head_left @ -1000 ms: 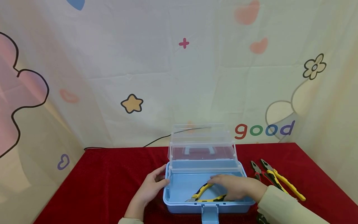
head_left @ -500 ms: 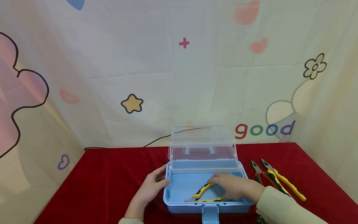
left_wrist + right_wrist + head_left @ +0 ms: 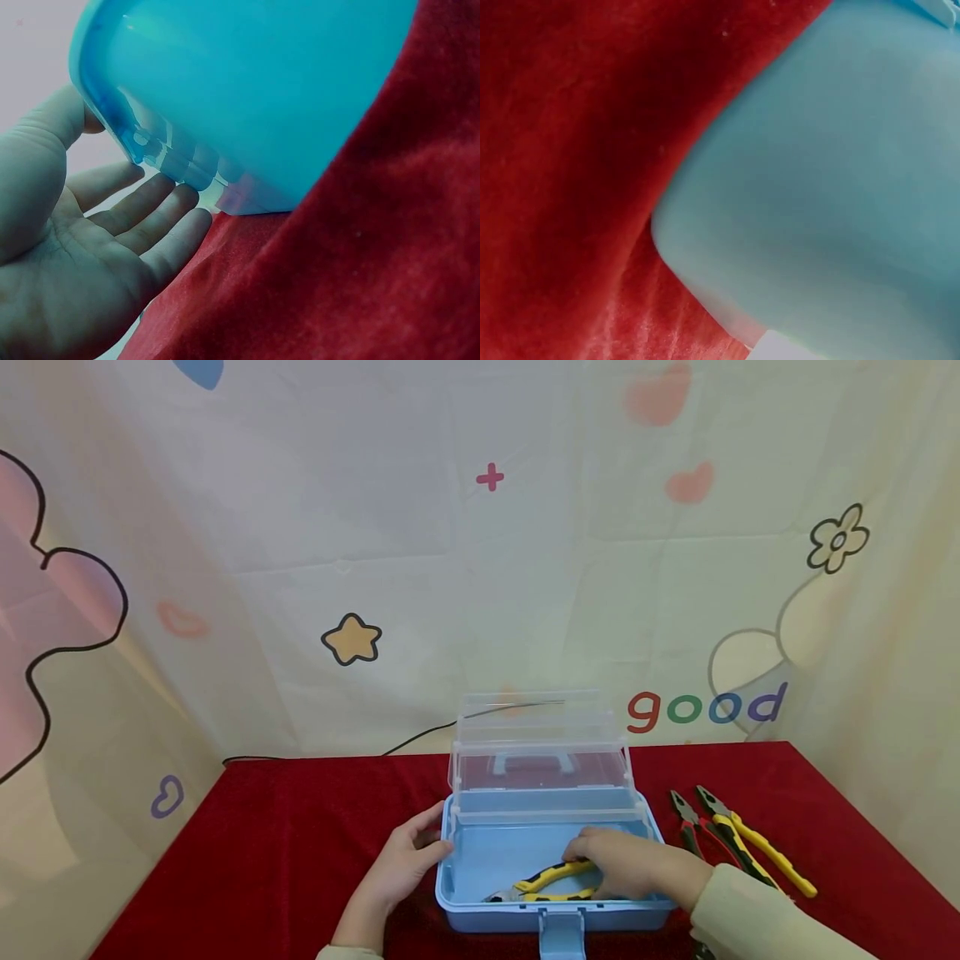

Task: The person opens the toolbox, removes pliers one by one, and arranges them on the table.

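Note:
A light-blue toolbox (image 3: 480,917) stands with its clear lid (image 3: 543,770) raised. My left hand (image 3: 401,866) holds its left rim, the thumb over the edge; in the left wrist view the fingers of that hand (image 3: 90,225) lie against the outer wall. Inside the box, near its front wall, lie pliers (image 3: 543,883) with yellow-and-black handles, spread apart, the metal head pointing left. My right hand (image 3: 630,862) reaches in from the right and grips the handle ends, which its fingers partly hide. The right wrist view shows only the box's outer wall (image 3: 817,172) and cloth, no hand.
Right of the box lie red-and-black pliers (image 3: 692,827) and yellow-and-black pliers (image 3: 738,835), partly behind the right sleeve (image 3: 757,914). A dark object shows below that sleeve. The front latch (image 3: 562,935) hangs down. Red cloth (image 3: 300,827) covers the table; a printed curtain hangs behind.
The pliers in the box have shifted slightly left and their upper handle has swung lower, with the right hand at their ends. The left hand keeps its place on the rim.

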A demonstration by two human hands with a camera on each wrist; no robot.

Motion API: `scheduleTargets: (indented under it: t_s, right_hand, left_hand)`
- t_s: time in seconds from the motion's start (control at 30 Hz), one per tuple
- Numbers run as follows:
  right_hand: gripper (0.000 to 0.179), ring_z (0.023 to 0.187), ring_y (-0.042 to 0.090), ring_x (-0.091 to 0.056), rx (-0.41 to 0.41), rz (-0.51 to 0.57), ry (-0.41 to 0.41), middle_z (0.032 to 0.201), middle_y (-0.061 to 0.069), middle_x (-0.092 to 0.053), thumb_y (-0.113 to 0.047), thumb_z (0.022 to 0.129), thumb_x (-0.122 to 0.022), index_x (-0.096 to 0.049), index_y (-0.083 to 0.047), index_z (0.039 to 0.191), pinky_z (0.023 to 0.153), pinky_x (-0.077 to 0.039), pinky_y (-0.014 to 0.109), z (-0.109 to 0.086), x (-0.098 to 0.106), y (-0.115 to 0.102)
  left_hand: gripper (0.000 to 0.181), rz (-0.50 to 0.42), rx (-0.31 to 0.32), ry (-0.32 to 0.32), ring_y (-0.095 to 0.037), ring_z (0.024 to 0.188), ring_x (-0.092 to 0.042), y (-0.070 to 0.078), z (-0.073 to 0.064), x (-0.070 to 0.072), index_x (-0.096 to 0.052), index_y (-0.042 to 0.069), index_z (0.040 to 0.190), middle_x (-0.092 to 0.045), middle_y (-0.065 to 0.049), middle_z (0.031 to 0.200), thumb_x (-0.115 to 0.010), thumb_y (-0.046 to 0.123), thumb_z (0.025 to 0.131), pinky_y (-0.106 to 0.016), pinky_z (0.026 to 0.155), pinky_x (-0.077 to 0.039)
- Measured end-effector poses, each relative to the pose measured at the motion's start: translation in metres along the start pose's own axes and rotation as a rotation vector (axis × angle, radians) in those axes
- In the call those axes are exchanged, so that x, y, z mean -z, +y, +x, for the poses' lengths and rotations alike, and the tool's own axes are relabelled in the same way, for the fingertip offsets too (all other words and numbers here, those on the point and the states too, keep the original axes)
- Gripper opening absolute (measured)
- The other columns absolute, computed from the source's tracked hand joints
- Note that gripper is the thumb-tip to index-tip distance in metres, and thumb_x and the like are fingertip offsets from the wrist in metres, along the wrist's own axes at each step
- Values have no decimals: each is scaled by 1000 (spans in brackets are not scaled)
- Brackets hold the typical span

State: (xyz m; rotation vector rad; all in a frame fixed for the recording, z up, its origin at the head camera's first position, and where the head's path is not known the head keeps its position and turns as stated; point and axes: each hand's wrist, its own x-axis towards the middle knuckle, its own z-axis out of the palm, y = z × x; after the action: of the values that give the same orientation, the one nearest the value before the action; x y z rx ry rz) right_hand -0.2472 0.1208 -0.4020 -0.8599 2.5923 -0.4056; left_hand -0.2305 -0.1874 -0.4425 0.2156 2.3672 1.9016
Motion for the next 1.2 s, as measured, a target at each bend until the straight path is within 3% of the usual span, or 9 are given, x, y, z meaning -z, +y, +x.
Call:
scheduleTargets:
  t_s: [0.27,0.43,0.7,0.93,1.2]
  right_hand:
    - [38,88,6,-52,66,-118,6,98,-8,-58,-12,73,-79,-67,-17,108,84,-52,31,7,0,-1]
    - [30,83,4,-51,66,-130,-1,94,-10,-57,-16,75,-78,-66,-18,103,81,-51,29,7,1,-2]
    - [32,85,3,-52,86,-90,-2,97,-11,-59,-19,76,-78,-66,-16,105,82,-51,29,4,2,4]
    - [38,92,6,-53,43,16,-21,104,-9,-63,-21,76,-77,-67,-12,111,89,-50,36,-2,7,5]
    - [37,89,8,-53,92,145,-32,104,-7,-65,-21,77,-75,-67,-10,111,86,-50,33,-10,16,6]
  left_hand:
    - [60,-6,-2,-1,-25,107,-58,3,0,-1,-37,6,144,-50,-20,137,-60,15,89,-41,90,-53]
    - [61,7,12,8,-24,107,-58,4,0,-1,-37,7,145,-51,-19,136,-61,17,89,-42,90,-53]
    - [60,0,-8,-5,-25,108,-58,1,2,0,-38,7,144,-50,-18,137,-60,14,89,-40,90,-53]
    - [60,-8,-3,-12,-26,108,-57,2,1,0,-38,7,144,-49,-19,138,-60,14,89,-40,90,-53]
    - [62,-6,23,-4,-24,107,-58,2,-1,0,-36,7,145,-50,-18,137,-61,18,89,-41,90,-53]
